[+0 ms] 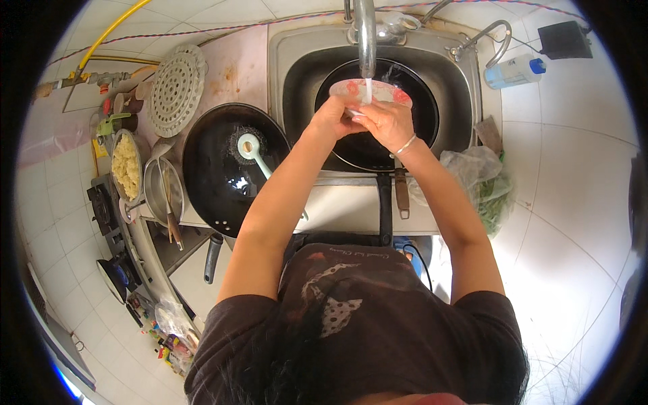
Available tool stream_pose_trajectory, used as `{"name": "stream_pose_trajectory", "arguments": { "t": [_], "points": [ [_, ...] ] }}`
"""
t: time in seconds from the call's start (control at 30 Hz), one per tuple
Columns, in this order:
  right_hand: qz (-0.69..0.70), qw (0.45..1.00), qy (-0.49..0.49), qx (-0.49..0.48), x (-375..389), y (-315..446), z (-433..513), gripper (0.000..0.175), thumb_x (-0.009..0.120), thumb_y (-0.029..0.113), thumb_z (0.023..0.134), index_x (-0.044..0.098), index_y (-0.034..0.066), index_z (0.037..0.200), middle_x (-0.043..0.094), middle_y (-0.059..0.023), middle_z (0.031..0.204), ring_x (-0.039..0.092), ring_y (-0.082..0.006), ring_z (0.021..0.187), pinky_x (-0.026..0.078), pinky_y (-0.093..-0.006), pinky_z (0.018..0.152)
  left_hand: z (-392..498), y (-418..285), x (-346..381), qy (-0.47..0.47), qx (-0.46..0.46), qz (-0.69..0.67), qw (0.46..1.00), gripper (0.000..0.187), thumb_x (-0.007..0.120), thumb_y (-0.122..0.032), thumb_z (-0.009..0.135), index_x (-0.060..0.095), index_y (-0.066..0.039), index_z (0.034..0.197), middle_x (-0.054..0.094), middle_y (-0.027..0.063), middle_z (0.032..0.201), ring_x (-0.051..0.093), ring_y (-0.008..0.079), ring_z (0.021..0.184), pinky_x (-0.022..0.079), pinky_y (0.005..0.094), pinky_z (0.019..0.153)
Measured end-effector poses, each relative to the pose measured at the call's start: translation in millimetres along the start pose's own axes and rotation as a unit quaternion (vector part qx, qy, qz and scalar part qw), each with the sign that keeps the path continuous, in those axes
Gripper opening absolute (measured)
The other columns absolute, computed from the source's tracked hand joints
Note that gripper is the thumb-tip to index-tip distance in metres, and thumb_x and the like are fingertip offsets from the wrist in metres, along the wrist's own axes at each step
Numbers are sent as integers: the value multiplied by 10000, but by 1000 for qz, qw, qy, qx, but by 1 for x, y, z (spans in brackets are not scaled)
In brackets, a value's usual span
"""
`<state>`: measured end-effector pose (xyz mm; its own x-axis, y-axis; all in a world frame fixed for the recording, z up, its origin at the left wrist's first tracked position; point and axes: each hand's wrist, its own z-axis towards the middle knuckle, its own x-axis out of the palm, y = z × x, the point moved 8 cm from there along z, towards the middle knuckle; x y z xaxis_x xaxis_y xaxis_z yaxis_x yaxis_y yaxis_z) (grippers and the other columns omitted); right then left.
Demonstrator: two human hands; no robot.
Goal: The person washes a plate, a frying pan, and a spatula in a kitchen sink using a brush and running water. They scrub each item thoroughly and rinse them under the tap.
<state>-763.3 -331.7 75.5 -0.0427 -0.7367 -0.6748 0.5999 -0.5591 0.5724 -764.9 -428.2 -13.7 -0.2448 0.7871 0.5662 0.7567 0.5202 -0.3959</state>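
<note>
Under the running stream of the faucet (366,40), a bowl with a red floral pattern (371,87) is tilted over the sink. My left hand (334,117) grips its near left side. My right hand (389,124), with a thin bracelet at the wrist, grips the near right rim, close to the left fingers. Both hands hide much of the bowl's near side. Below them, a black frying pan (430,109) lies in the steel sink (296,96), its black handle (385,210) reaching over the front edge.
Left of the sink, a black wok (207,167) holds a pale green-handled scrubber (248,147). Further left are a steel pot (161,190) with utensils and a bowl of yellowish food (126,167). A knife-like wooden handle (402,195) and bagged greens (491,197) lie at the right.
</note>
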Motion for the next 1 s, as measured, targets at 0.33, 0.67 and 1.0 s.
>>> {"name": "stream_pose_trajectory", "arguments": {
  "t": [0.33,0.67,1.0],
  "points": [
    [361,787,-111,488,7,-101,-46,368,588,-55,725,569,-23,1092,645,-113,965,616,-194,846,480,-283,771,4,1,-23,-31,111,-19,993,471,494,127,785,456,11,1240,549,171,1183,577,332,1042,501,469,876],
    [552,625,-208,512,55,-91,-43,362,585,-175,679,612,-46,1017,658,-150,901,660,-258,747,551,-366,687,-40,-35,8,-29,241,159,957,690,447,188,634,363,-50,1277,528,137,1135,564,275,1022,526,362,809],
    [306,858,-118,395,17,-95,-14,374,588,-75,712,594,-21,1082,676,-142,886,661,-233,803,518,-330,718,2,0,-37,-95,171,9,981,335,607,14,813,493,56,1125,595,140,1032,629,246,876,556,389,725]
  ]
}}
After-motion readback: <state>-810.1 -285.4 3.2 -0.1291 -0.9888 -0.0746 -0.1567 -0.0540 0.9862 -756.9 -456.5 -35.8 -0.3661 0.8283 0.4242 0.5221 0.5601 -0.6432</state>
